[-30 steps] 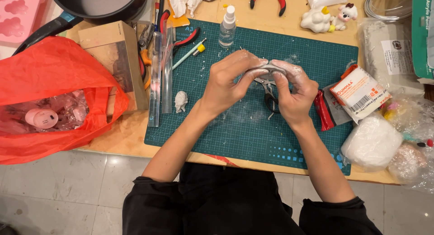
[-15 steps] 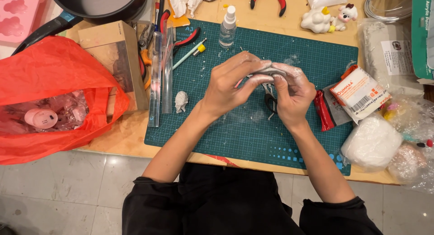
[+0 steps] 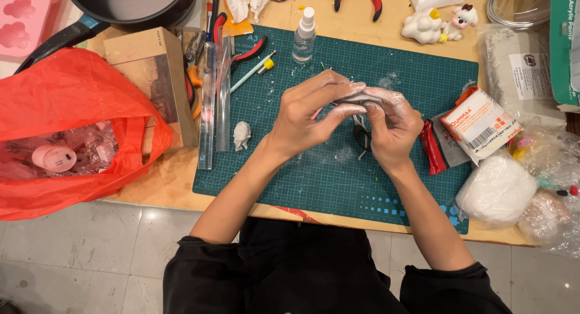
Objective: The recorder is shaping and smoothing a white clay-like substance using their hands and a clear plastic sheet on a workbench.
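At far left a red bag point(image 3: 66, 114) lies open on the table edge, holding clear wrappers and a pink item, within reach but off the work surface. Right of it stands a brown box point(image 3: 151, 78), with a dark pan point(image 3: 130, 3) behind it. Clear tubes point(image 3: 214, 96) lie along the left edge of the green mat point(image 3: 314, 181), and a small white lump point(image 3: 241, 135) rests on the mat beside them, set apart from the hands. A spray bottle point(image 3: 303, 36) stands at the mat's far edge, upright and close to hand. Above the mat's centre the left hand point(image 3: 305, 111) and right hand point(image 3: 393, 123) meet; both sets of fingers, dusted white, are curled and pinching a grey clay piece point(image 3: 361, 100) between them, held clear of the mat, apparently so that both thumbs can press it. A dark tool lies on the mat beneath the hands, mostly hidden. Further right sit a red packet point(image 3: 432, 154), a white labelled pack point(image 3: 480, 123) and a bagged white mass point(image 3: 495, 190). Compared with the earlier frames, the hands hold nearly the same place and grip; only the fingers have shifted slightly over the clay.
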